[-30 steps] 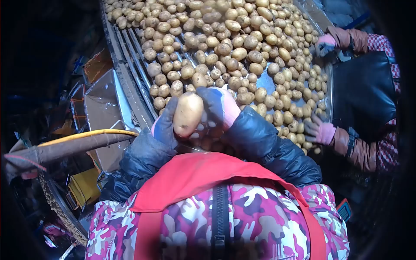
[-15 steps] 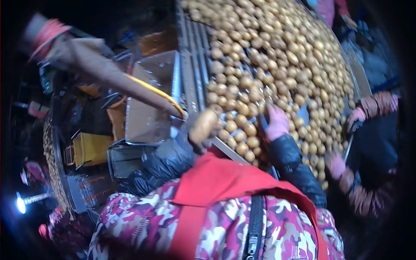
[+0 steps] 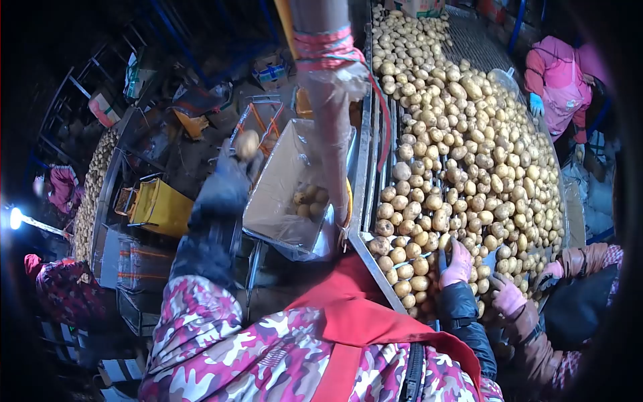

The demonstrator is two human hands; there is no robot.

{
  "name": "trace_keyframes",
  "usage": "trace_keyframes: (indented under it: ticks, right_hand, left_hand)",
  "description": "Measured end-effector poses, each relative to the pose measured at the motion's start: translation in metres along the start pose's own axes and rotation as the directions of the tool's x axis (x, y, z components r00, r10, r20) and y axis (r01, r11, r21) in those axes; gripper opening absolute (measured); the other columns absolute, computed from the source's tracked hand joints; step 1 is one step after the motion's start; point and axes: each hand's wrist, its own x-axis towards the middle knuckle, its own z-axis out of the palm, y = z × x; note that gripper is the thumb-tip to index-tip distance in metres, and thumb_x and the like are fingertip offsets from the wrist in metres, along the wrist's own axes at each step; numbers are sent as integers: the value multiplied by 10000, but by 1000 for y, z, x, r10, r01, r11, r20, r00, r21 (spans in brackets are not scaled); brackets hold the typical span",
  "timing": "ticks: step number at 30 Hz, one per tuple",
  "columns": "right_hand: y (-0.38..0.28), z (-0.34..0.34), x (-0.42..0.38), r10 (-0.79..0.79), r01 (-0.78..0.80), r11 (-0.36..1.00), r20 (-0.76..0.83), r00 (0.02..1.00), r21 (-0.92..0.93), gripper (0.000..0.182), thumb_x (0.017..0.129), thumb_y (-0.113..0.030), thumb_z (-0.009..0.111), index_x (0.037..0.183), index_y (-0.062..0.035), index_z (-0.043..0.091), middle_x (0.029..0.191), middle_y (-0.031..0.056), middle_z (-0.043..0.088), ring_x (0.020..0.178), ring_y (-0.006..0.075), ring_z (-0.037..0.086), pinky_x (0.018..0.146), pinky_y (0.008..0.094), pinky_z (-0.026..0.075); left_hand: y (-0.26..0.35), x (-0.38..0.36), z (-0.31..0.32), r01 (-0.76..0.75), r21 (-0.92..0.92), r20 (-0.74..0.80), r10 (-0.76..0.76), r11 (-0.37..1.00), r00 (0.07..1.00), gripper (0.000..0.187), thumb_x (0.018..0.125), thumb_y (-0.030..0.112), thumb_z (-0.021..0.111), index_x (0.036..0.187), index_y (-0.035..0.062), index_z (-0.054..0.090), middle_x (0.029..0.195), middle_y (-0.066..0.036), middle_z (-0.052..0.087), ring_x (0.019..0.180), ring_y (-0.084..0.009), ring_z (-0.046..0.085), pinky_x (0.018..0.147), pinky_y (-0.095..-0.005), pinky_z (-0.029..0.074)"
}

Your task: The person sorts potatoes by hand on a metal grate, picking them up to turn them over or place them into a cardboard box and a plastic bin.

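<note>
Many potatoes [image 3: 495, 167] lie spread over a slatted sorting table [image 3: 365, 201]. My left hand [image 3: 234, 164], dark and blurred by motion, is stretched out to the left beyond an open lined carton [image 3: 278, 187], with one potato [image 3: 246, 144] at its fingers. Several potatoes [image 3: 311, 201] rest inside that carton. In a pink glove with bluish fingertips, my right hand [image 3: 457, 262] rests among the potatoes near the table's front edge, its fingers against them; whether it grips one cannot be made out.
An upright pole [image 3: 328, 100] stands between the carton and table. At the right, a co-worker's gloved hands [image 3: 510, 296] touch potatoes close to my right hand. Another person in pink [image 3: 559, 84] stands at the far right. A yellow container [image 3: 161, 206] is at the left.
My left hand has swung away from the table's edge to the left with the potato. My right hand stays among the potatoes. The view has turned, and the carton's inside now shows.
</note>
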Motion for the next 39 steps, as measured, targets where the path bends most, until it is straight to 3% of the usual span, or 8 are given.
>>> trace_keyframes:
  ticks: [2, 3, 5, 13, 18, 22, 33, 39]
  right_hand:
    - [0, 1, -1, 4, -5, 1000, 4, 1000, 12, 519, 945, -286, 712, 1407, -85, 588, 1347, 212, 621, 1256, 408, 569, 1103, 509, 432]
    - [1, 0, -1, 9, -9, 1000, 6, 1000, 14, 516, 945, -282, 713, 1406, -84, 589, 1346, 212, 622, 1256, 408, 569, 1103, 507, 433]
    - [0, -3, -3, 17, -17, 999, -7, 1000, 36, 512, 943, -265, 717, 1403, -76, 593, 1347, 217, 619, 1262, 411, 563, 1099, 502, 437]
    - [-29, -42, 6, 84, -96, 992, 148, 985, 77, 395, 895, -257, 681, 1207, -17, 653, 1083, 263, 679, 1036, 473, 633, 916, 543, 510]
    - [-57, -47, -20, -88, 84, 995, 81, 993, 52, 532, 902, -358, 704, 1342, -84, 587, 1386, 221, 576, 1292, 427, 541, 1118, 565, 411]
    - [-45, -45, -34, -283, 291, 956, 162, 945, -30, 535, 889, -317, 702, 1380, -141, 581, 1455, 168, 533, 1394, 373, 468, 1169, 619, 330]
    - [75, -76, -11, 231, -220, 894, -19, 973, -390, 601, 931, -496, 661, 1400, -127, 590, 1491, 183, 534, 1369, 392, 488, 1163, 595, 332]
    - [86, -93, 111, 6, -59, 972, -228, 974, -227, 678, 910, -453, 711, 1488, -150, 529, 1519, 189, 505, 1419, 424, 435, 1202, 601, 294]
  left_hand:
    - [66, 91, -84, 525, -603, 214, -513, 600, 832, 656, 1034, 546, 532, 1457, 46, 487, 1404, -181, 590, 1254, -320, 612, 1056, -523, 543]
    - [32, 63, -38, 141, -285, -93, -173, 948, 980, 676, 1027, 581, 530, 1442, 48, 488, 1403, -188, 589, 1238, -326, 622, 1020, -509, 569]
    - [-21, 21, 12, -82, 434, -440, 291, 897, 850, 666, 1019, 598, 542, 1403, 54, 515, 1359, -184, 607, 1183, -321, 645, 959, -473, 600]
    - [-163, -101, -33, -118, 984, 111, 64, 131, 992, 396, 969, 330, 663, 1217, 21, 672, 1060, -142, 716, 927, -290, 721, 809, -386, 606]
    - [-226, -155, 44, -857, 500, 754, -422, -128, 503, 288, 928, 182, 749, 1124, -27, 719, 955, -180, 747, 865, -321, 749, 801, -408, 597]
    - [-294, -159, 97, -950, 296, 768, -566, -101, 299, 408, 809, 91, 801, 1203, 49, 703, 1173, -172, 701, 1050, -354, 700, 917, -443, 587]
    - [-349, -121, 70, -872, 243, 617, -626, -425, 477, 576, 853, 391, 763, 1346, 116, 649, 1398, -212, 536, 1371, -466, 447, 1162, -618, 337]
    - [-348, -119, 79, -863, 263, 566, -655, -432, 501, 620, 841, 365, 787, 1377, 103, 617, 1403, -201, 522, 1369, -494, 430, 1132, -600, 373]
